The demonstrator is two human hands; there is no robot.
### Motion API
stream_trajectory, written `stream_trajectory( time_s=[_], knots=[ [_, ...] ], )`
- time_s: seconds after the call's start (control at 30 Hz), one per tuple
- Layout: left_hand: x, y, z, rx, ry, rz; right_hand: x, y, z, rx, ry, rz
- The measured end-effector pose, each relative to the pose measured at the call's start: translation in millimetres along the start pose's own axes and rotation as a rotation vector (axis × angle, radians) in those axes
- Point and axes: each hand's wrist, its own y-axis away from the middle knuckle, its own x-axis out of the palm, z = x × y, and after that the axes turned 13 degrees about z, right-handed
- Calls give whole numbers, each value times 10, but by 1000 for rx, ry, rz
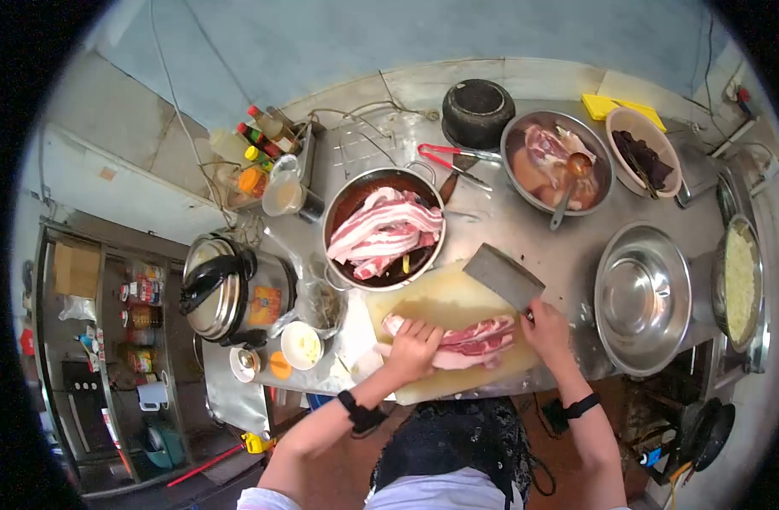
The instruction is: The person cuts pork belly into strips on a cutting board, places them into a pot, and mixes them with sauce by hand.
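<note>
A slab of raw pork belly point(474, 339) lies across the pale cutting board point(432, 299). My left hand point(416, 347) presses on the slab's left part, its fingers bent over the top. In my right hand point(547, 328) is a cleaver point(504, 276), gripped by the handle at the board's right side. Its broad blade points up and left, beyond the right end of the meat. Behind the board stands a two-handled pot point(331, 223) holding several strips of sliced pork belly point(385, 228) over dark red contents.
A steel bowl point(608, 140) holds meat in liquid with a ladle point(568, 189). Nearby are red-handled tongs point(457, 161), a black pot point(479, 113) and a pink basin point(671, 144). A large steel bowl point(643, 340) stands right; a pressure cooker point(266, 293) and small bowl point(302, 346) stand left.
</note>
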Motion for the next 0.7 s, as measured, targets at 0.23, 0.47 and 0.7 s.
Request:
stream_trajectory(
  time_s=[0.23, 0.47, 0.7],
  knots=[
    [-1267, 80, 122, -246, -38, -367, 186, 69, 45, -239, 12, 74],
    [-1301, -487, 908, -254, -298, -376, 99, 108, 167, -92, -155, -85],
    [-573, -608, 1006, -292, -147, -230, 34, 266, -7, 20, -174, -156]
  ],
)
